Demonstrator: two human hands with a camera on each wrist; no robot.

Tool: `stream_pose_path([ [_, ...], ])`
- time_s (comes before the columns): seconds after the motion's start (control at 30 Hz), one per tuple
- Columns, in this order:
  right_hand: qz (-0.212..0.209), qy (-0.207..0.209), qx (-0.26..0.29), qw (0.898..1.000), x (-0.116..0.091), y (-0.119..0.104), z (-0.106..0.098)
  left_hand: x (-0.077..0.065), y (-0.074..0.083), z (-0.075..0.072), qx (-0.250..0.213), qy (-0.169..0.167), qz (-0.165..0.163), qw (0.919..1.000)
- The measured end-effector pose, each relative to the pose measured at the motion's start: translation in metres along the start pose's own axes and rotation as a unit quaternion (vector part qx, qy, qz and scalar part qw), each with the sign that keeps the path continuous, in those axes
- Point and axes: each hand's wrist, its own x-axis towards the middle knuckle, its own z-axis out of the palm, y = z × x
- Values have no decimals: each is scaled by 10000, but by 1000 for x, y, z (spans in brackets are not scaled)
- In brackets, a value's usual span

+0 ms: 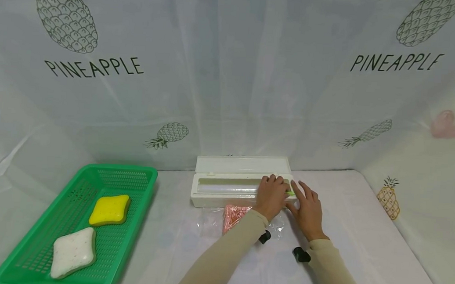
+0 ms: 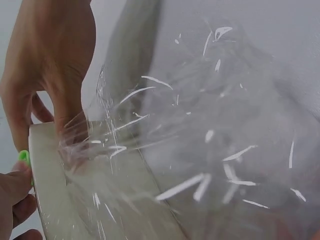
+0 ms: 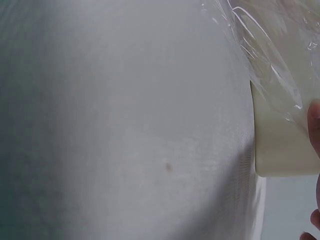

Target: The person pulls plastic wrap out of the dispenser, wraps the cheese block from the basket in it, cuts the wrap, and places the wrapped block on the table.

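A white cling film dispenser [image 1: 215, 200] lies at the table's back, its lid [image 1: 243, 164] raised. The left hand [image 1: 272, 197] reaches over its right part, fingertips pinching a small bright green slider [image 2: 25, 156] at the box's edge. At the right end, the right hand [image 1: 307, 211] grips the box, thumb [image 3: 314, 125] on its front and fingers behind. Clear cling film [image 2: 215, 125] hangs from the front, wrinkled and pulled under the right thumb. A pink speckled slab [image 1: 234, 217] lies with clear film around it before the box, partly hidden by the left forearm.
On the left stands a green plastic basket [image 1: 151, 185]. It holds a yellow slice-shaped block [image 1: 109, 210] and a white speckled one [image 1: 73, 252]. A pineapple-printed curtain [image 1: 232, 72] hangs close behind the dispenser and along both sides. The table [image 1: 363, 239] is covered in pale cloth.
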Motion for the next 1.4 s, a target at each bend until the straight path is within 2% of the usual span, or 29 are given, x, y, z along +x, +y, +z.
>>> stream_pose_path([
  [0.27,27,-103,-151,9998,2,2,-2,-3,-9,4,13,145,68,9999],
  [0.67,-98,-95,-270,9995,-1,-1,-2,-11,-23,-2,19,-82,163,9998],
  [0.9,-16,-192,-220,9996,1,4,-5,-23,-48,-6,-109,-211,93,9997],
  [1.2,23,-281,-55,9996,4,4,-9,-51,-91,-8,-351,-26,-397,9986],
  [1.4,60,-280,21,9996,0,-1,-6,-66,-107,-10,-660,-233,-475,9964],
])
